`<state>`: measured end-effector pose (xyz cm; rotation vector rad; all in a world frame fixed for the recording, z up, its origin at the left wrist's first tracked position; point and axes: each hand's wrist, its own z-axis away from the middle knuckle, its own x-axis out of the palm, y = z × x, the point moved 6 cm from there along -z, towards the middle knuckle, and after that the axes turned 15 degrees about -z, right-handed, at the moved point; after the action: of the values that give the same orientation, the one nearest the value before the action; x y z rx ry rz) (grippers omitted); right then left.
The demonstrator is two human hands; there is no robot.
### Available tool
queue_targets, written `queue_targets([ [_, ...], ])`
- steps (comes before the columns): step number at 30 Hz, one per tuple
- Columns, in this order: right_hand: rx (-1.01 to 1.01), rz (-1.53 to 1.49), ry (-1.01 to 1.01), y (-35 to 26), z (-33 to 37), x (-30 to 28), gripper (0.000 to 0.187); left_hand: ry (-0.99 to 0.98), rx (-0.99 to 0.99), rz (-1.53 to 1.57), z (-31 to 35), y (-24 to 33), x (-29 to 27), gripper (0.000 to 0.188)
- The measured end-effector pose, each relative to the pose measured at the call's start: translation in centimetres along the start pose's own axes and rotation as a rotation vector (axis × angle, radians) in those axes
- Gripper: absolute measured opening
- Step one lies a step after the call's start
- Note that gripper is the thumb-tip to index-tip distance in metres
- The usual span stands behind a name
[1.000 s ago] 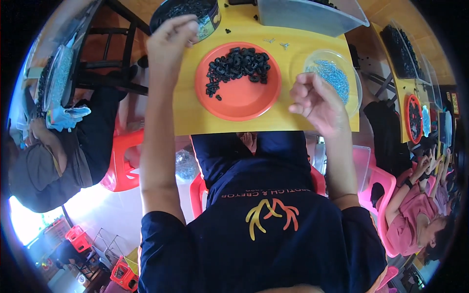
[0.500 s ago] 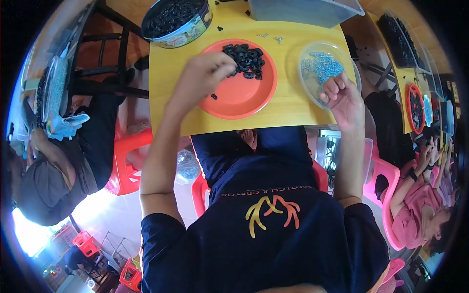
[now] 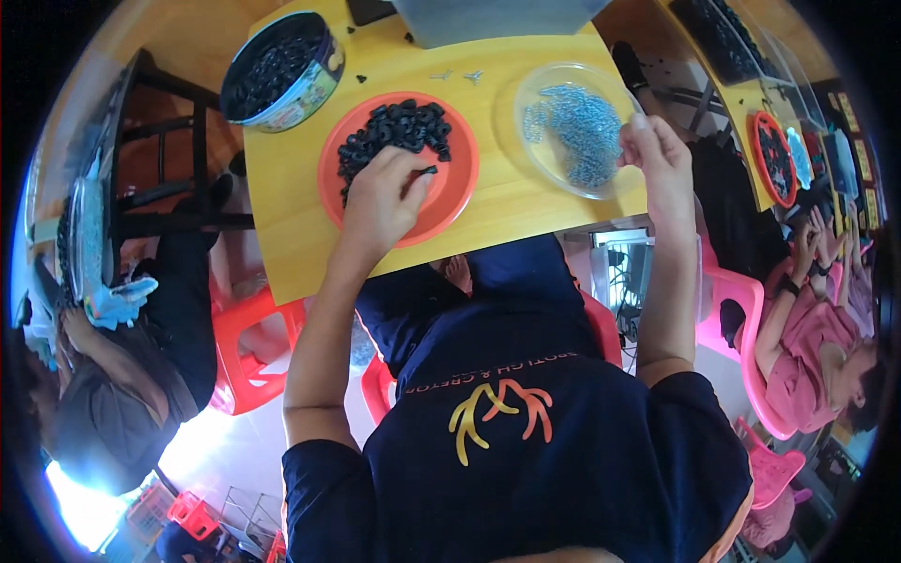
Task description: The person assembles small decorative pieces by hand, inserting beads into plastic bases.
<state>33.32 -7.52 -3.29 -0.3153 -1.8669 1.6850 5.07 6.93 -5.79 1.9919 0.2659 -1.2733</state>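
My left hand is over the orange-red round plate, thumb and fingers pinching a small black plastic piece. Behind it, a heap of similar black pieces lies in the far part of the plate. My right hand is raised beside the right rim of a clear round tub. Its thumb and fingers are pressed together; what they hold, if anything, is too small to name. Inside the tub lie many small silvery metal pieces that look like screws.
A round tin full of black pieces stands at the table's far left. A grey plastic bin is at the far edge. A few loose silvery pieces lie on the yellow table. People sit at both sides.
My left hand has moved in over the plate and now pinches a black piece. The fingers of my right hand have closed together. The whole view has shifted and tilted.
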Motion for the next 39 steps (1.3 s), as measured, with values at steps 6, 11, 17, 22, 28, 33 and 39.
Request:
queue_targets([
  [6,-0.225,0.72,-0.259,0.8,-0.2,2.5,0.014,-0.144,-0.317,0.57,1.2,-1.4,1.0,0.011],
  [11,-0.49,1.091,-0.396,1.7,-0.5,5.5,0.013,-0.194,-0.356,0.639,1.8,-0.2,0.7,0.012],
  [17,-0.531,1.241,-0.394,3.1,-0.9,6.2,0.012,-0.214,-0.362,0.629,2.2,0.2,0.5,0.013],
  [22,-0.575,1.283,-0.43,3.0,-0.8,6.6,0.01,-0.218,-0.365,0.679,2.4,0.4,0.4,0.014],
  [28,-0.506,1.188,-0.472,2.6,-1.1,6.5,0.012,-0.221,-0.39,0.701,2.4,0.6,0.2,0.014],
  [33,-0.488,1.255,-0.429,2.5,-1.7,5.7,0.014,-0.215,-0.378,0.7,2.5,0.3,0.4,0.015],
  [39,-0.498,1.264,-0.491,3.1,-1.4,6.5,0.014,-0.229,-0.383,0.689,2.6,0.3,0.9,0.015],
])
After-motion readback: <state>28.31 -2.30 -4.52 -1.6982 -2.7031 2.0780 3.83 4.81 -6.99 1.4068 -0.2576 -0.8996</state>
